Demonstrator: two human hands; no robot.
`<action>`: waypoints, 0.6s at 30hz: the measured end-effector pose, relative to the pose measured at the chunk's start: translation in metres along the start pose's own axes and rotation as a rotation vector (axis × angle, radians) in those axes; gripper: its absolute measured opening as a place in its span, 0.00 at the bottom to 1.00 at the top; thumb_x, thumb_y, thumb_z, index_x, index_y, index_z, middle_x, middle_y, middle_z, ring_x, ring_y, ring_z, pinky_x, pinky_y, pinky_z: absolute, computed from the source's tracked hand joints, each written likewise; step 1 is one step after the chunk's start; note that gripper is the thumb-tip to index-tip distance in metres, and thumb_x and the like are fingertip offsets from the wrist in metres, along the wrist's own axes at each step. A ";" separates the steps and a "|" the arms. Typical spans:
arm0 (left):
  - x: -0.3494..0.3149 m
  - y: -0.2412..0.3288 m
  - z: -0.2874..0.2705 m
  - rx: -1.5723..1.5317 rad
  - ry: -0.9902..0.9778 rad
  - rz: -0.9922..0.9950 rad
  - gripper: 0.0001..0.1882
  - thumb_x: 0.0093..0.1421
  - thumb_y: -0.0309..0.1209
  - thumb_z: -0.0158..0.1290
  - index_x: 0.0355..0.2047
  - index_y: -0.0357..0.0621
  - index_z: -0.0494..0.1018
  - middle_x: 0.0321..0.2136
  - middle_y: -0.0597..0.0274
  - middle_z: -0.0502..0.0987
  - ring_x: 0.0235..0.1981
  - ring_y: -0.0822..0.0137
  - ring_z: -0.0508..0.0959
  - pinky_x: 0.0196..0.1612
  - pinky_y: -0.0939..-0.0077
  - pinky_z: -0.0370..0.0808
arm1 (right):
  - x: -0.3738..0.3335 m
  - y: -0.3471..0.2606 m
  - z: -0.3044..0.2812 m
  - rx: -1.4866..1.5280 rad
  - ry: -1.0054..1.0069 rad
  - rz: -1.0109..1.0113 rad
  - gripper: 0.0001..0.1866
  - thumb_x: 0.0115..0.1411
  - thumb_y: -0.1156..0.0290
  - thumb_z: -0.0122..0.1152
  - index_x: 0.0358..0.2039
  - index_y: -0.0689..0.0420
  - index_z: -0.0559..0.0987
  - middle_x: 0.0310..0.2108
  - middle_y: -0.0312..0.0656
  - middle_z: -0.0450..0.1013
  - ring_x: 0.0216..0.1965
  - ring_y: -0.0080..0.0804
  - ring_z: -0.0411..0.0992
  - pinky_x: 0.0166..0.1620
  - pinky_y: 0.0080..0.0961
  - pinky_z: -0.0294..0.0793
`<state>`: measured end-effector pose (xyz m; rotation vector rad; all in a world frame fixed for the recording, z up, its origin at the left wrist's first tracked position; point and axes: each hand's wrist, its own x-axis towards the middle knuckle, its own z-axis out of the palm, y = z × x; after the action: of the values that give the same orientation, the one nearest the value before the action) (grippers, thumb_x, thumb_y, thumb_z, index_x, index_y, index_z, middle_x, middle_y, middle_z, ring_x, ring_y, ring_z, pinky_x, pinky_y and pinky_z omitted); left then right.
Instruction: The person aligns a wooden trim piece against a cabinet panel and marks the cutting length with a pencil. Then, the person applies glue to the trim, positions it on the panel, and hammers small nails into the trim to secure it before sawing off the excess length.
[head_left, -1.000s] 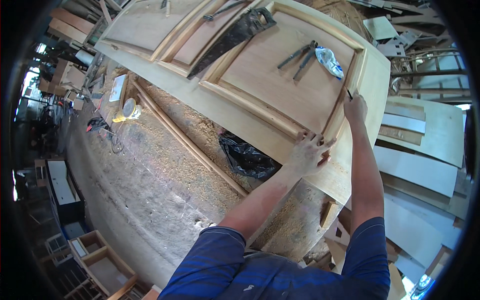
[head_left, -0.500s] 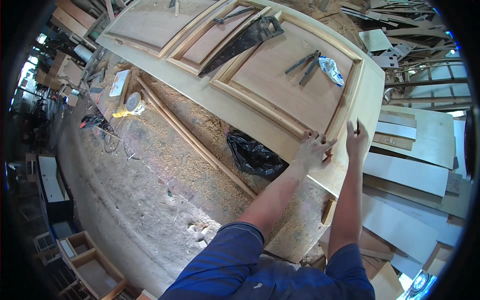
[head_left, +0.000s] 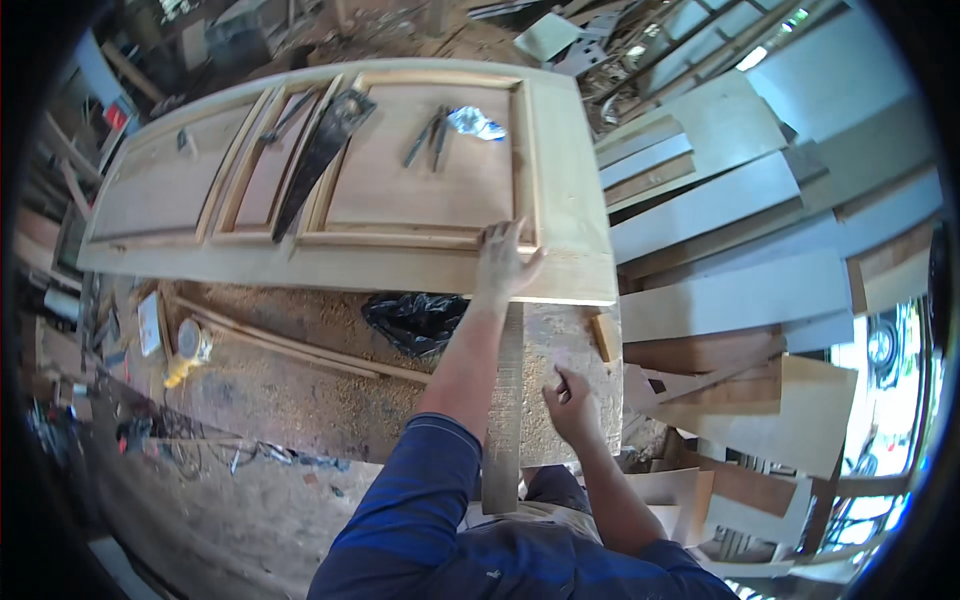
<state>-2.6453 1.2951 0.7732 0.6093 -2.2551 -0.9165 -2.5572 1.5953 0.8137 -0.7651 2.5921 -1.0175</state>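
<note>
At one o'clock from the torso (head_left: 505, 560), the right hand (head_left: 574, 408) curls around a small dark stub (head_left: 563, 380) above the sawdust-strewn workbench (head_left: 562, 335), while at twelve the left hand (head_left: 502, 262), fingers apart, rests on the panelled wooden door (head_left: 420, 200), which stretches toward ten, bearing a handsaw (head_left: 320, 168) at eleven and pincers (head_left: 440, 138) nearer twelve.

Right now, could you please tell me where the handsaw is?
In the head view, the handsaw lies upper left of centre on the framed wooden panel, between the hammer and the pincers.
</note>
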 end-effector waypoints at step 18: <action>-0.321 -0.012 -0.273 -0.096 0.031 -0.333 0.14 0.66 0.32 0.65 0.49 0.38 0.85 0.43 0.48 0.88 0.46 0.54 0.87 0.56 0.63 0.80 | -0.111 -0.066 0.057 0.082 -0.152 -0.075 0.20 0.70 0.56 0.64 0.58 0.51 0.82 0.42 0.56 0.85 0.45 0.64 0.83 0.48 0.57 0.82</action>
<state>-2.2295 1.3604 0.7996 0.9663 -2.1030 -1.1586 -2.4162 1.5847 0.8230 -0.8885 2.3946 -1.0370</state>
